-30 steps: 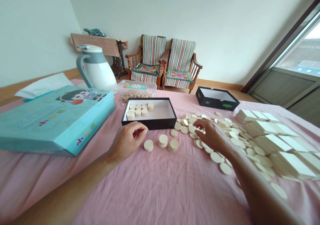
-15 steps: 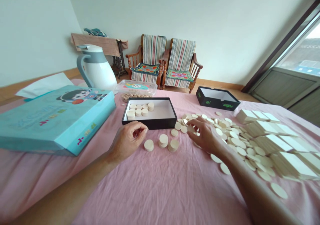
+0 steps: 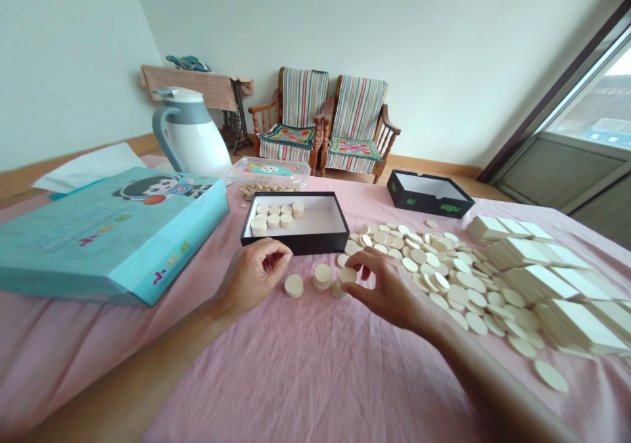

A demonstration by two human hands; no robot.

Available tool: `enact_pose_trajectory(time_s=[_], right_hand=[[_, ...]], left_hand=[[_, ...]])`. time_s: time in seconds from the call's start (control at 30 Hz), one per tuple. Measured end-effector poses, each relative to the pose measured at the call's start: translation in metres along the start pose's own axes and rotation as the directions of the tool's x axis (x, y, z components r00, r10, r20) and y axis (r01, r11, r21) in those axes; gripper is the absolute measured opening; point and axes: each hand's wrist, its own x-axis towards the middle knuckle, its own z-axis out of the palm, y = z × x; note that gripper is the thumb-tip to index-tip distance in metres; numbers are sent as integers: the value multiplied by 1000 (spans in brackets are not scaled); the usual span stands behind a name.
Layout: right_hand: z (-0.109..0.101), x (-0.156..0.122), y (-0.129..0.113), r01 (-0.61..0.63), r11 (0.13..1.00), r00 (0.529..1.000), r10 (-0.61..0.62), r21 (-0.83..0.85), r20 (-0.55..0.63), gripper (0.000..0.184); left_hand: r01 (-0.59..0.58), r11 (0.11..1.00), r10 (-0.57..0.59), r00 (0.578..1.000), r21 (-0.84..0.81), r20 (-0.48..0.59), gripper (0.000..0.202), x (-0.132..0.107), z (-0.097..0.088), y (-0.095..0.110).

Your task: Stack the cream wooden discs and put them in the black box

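With our right hand (image 3: 389, 286) we are rim-pinching a disc (image 3: 348, 275), likely light, stiff. Our left hand (image 3: 254, 269) is resting curled, contents unclear.

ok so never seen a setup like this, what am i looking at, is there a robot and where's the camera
There is no robot: these are a person's bare arms. The camera is worn on their head, looking forward and down. On the pink cloth lie a blue box, a black box holding pale stacks, loose discs and piles of pale rectangular pieces. Three short stacks stand nearer the person. The right hand appears to hold a disc at the rightmost one. The left hand is curled, with nothing visible in it.
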Motion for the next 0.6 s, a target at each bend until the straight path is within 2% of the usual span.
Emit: enact_pose_trajectory(time_s=[0.23,0.33,0.43,0.5,0.6], right_hand=[[2,0,-1,5,1000,999,-5,-22,34,18],[-6,5,10,-3,1000,998,3,1,-62,23],[-15,11,29,-57,996,983,42,-75,-181,15],[-15,14,42,-62,986,984,34,-158,-173,12],[-7,17,52,12,968,997,-31,-251,-74,18]], left_hand=[[1,1000,-1,1000,0,-3,14,0,-1,1],[-6,1000,6,1000,1,-12,14,0,-1,2],[-13,1000,13,1000,1,-8,14,0,0,2],[-18,1000,18,1000,2,-6,14,0,0,2],[-24,1000,24,1000,5,-10,14,0,0,2]])
